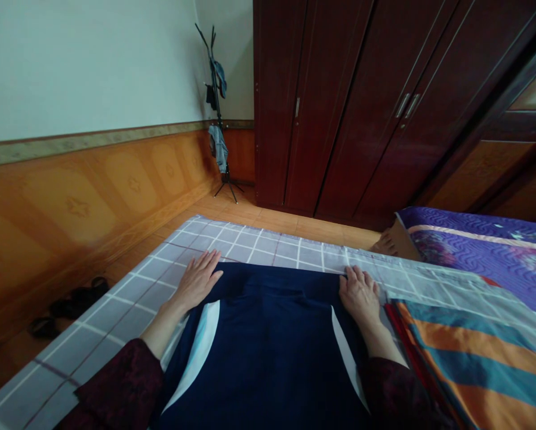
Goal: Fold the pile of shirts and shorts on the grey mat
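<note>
Both hands are resting on the navy garment (272, 346), which is lying on the grey checked bed cover (131, 304), front and centre, its lower part running out of frame at the bottom. Left hand (199, 278) is lying palm down on the far left corner; its fingers are lying nearly straight and close together, thumb angling out toward the cloth, pinching nothing that shows. Right hand (360, 294) is covering the far right corner, palm down; its fingers are bending slightly and sitting a little spread, tips reaching the far edge. White curved panels (203, 340) are running down both sides of the garment, and a few shallow creases are showing near the far edge between the hands. Dark maroon sleeves (120, 382) are covering both forearms. Orange-and-teal striped cloth (487, 364) is lying just right of the right forearm, red fabric showing along its near-side edge. Purple quilt (496, 245) is sitting beyond it. Coat rack (217, 107) is standing in the far corner, clothes hanging on it, beside the dark red wardrobe (330, 107). Dark footwear (68, 303), probably sandals, is lying on the floor at left; too dim to be sure.
</note>
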{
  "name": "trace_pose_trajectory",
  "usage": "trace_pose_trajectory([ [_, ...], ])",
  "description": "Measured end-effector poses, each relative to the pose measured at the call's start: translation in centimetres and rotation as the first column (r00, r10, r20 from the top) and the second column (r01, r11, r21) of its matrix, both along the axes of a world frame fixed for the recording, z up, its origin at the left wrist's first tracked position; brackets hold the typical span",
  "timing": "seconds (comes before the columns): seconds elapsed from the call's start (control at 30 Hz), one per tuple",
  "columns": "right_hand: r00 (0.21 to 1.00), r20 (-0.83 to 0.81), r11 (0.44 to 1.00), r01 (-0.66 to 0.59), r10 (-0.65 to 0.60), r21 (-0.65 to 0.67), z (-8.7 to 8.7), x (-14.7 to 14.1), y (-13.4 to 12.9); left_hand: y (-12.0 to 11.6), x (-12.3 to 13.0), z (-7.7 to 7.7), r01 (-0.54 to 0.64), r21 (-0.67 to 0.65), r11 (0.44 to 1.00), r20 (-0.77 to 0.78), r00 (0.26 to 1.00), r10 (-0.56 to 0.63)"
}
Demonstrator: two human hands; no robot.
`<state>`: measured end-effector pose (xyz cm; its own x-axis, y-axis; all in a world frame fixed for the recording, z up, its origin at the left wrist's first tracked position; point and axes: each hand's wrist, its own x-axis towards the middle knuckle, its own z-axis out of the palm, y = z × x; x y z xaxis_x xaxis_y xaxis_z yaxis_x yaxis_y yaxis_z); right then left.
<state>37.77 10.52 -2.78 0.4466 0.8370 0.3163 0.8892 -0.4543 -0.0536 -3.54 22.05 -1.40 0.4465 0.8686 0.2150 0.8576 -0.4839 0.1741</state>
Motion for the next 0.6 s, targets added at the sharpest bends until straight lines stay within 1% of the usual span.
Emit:
trace_pose_trajectory([
  [0.07,1.000,-0.006,1.000,0.002,-0.002,0.009,0.0,0.1,0.0,0.1,-0.4,0.6,-0.041,-0.007,0.999,-0.011,0.999,0.041],
  [0.13,1.000,-0.011,1.000,0.003,-0.003,0.019,-0.1,0.1,0.1,-0.6,-0.6,2.0,-0.098,0.009,0.995,0.015,0.995,0.098],
  [0.17,1.000,-0.014,1.000,0.001,0.000,0.024,-0.1,0.1,0.1,-1.3,-0.6,2.9,-0.093,0.017,0.996,0.038,0.995,0.092],
  [0.2,1.000,-0.016,1.000,-0.003,0.004,0.029,-0.1,0.2,0.1,-2.3,-0.6,3.8,-0.054,0.014,0.998,0.058,0.997,0.053],
  [0.23,1.000,-0.020,0.999,-0.007,0.008,0.035,-0.1,0.2,0.1,-3.6,-0.6,4.7,0.018,-0.008,1.000,0.069,0.997,-0.018],
  [0.27,1.000,-0.025,0.999,-0.010,0.011,0.040,-0.1,0.2,0.2,-5.0,-0.5,5.3,0.112,-0.050,0.992,0.070,0.992,-0.108],
  [0.3,0.999,-0.030,0.999,-0.013,0.014,0.046,-0.1,0.3,0.2,-6.6,-0.4,5.6,0.209,-0.106,0.972,0.059,0.977,-0.203],
  [0.33,0.999,-0.037,0.999,-0.017,0.019,0.051,-0.1,0.3,0.2,-8.1,-0.3,5.5,0.289,-0.162,0.944,0.046,0.957,-0.285],
  [0.37,0.999,-0.044,0.998,-0.022,0.025,0.055,-0.1,0.4,0.2,-9.5,-0.2,5.2,0.336,-0.202,0.920,0.038,0.941,-0.335],
  [0.43,0.997,-0.061,0.997,-0.035,0.039,0.062,-0.2,0.4,0.1,-11.5,-0.1,4.1,0.356,-0.231,0.905,0.038,0.933,-0.357],
  [0.47,0.997,-0.071,0.997,-0.038,0.043,0.065,-0.2,0.5,0.1,-12.1,-0.1,3.4,0.346,-0.228,0.910,0.044,0.938,-0.345],
  [0.53,0.995,-0.096,0.997,-0.034,0.041,0.073,-0.4,0.5,0.2,-12.4,-0.2,2.5,0.323,-0.211,0.923,0.066,0.947,-0.316],
  [0.6,0.991,-0.126,0.996,-0.023,0.033,0.082,-0.3,0.7,0.4,-12.2,-0.3,2.2,0.317,-0.194,0.928,0.101,0.948,-0.302],
])
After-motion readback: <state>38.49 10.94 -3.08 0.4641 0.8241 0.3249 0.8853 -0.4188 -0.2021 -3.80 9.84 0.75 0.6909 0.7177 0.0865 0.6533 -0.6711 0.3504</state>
